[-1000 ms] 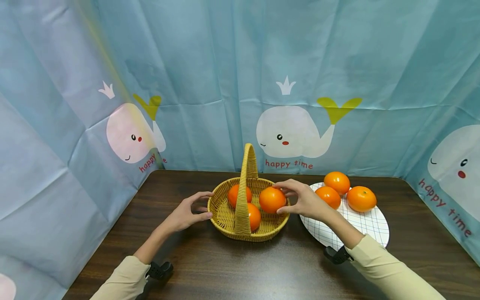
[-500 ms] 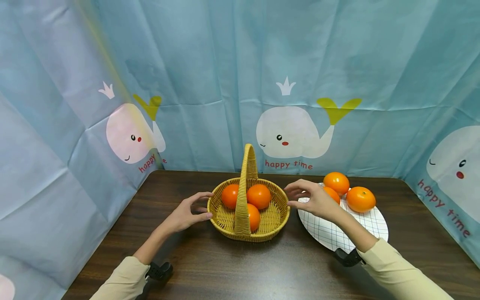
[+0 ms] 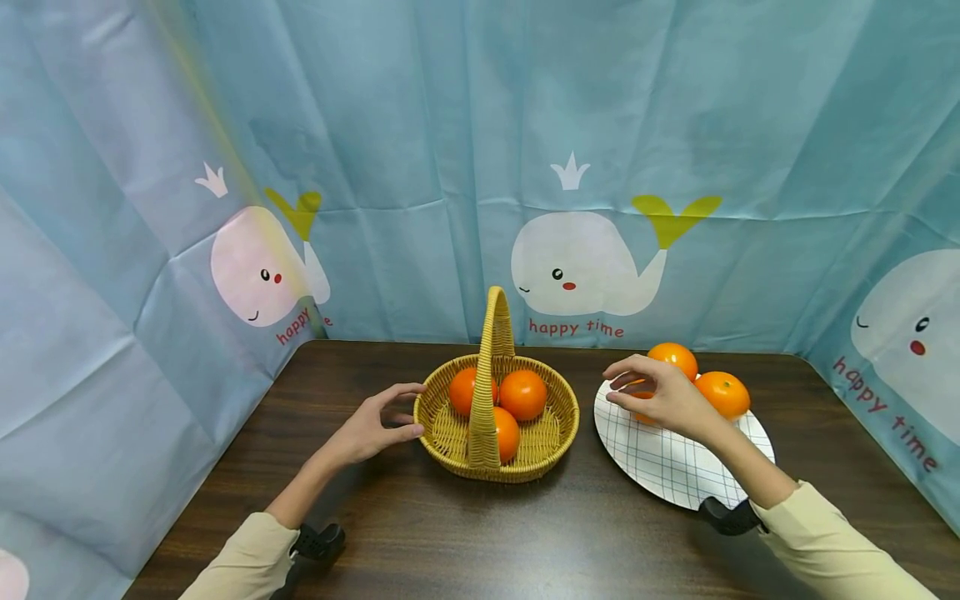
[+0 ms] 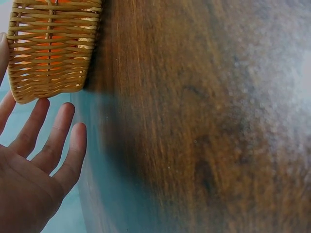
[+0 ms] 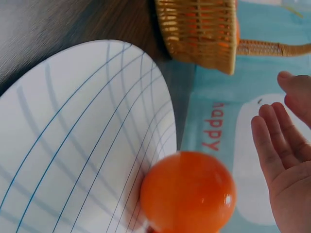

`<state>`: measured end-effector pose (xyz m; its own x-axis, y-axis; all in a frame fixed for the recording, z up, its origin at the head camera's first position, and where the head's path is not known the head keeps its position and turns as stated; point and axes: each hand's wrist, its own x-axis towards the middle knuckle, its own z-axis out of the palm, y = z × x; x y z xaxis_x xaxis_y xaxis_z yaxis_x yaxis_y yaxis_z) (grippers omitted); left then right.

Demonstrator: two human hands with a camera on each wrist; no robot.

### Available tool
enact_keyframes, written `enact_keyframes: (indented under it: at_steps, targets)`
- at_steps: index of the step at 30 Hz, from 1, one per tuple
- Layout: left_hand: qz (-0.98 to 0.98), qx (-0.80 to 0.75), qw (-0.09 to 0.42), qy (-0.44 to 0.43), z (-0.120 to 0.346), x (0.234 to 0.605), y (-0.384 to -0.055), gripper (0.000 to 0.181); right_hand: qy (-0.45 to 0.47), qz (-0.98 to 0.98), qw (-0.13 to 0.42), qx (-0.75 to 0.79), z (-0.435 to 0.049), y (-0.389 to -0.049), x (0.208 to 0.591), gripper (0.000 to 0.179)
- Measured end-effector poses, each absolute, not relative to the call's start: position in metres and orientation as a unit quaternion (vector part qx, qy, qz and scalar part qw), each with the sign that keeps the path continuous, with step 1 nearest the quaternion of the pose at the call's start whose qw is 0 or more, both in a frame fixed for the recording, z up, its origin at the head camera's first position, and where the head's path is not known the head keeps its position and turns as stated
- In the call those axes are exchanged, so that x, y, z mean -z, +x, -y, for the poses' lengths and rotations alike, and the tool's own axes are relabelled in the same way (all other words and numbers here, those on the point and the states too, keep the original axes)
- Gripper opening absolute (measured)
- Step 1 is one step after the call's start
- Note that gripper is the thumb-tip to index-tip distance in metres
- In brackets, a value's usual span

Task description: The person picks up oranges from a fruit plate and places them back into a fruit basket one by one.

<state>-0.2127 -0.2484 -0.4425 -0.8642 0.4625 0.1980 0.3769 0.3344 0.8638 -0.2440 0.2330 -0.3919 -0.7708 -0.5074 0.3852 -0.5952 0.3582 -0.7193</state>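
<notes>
A yellow wicker basket (image 3: 546, 433) with a tall arched handle stands mid-table, holding three oranges (image 3: 523, 394). My left hand (image 3: 375, 427) is at its left side, the thumb and some fingertips touching the rim; in the left wrist view, the fingers are spread and fairly straight beside the woven wall (image 4: 51, 63). My right hand (image 3: 667, 400) hovers over the white plate (image 3: 660, 467) with blue grid lines, holding nothing, thumb and fingers apart. Beneath it, one orange (image 3: 647, 412) is largely hidden. Two further oranges (image 3: 723, 395) rest at the plate's back. The right wrist view shows one orange (image 5: 189, 191) near the hand.
A dark brown wooden table (image 3: 480, 542) lies under everything. Light blue curtains (image 3: 405, 167) printed with whales hang behind it and at both sides. The basket's handle (image 3: 491, 358) rises above its rim.
The right hand has let go of an orange, which now lies in the basket right of the handle. That hand has moved rightward over the plate. The left hand stays put.
</notes>
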Motion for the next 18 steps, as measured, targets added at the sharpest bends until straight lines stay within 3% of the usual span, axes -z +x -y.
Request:
enact_keyframes:
  at_steps: [18]
  targets:
    - [-0.822,-0.507,0.038,0.256,0.249,0.443,-0.213,0.061,0.282,0.841,0.096,-0.452,-0.288,-0.231,0.396,0.034]
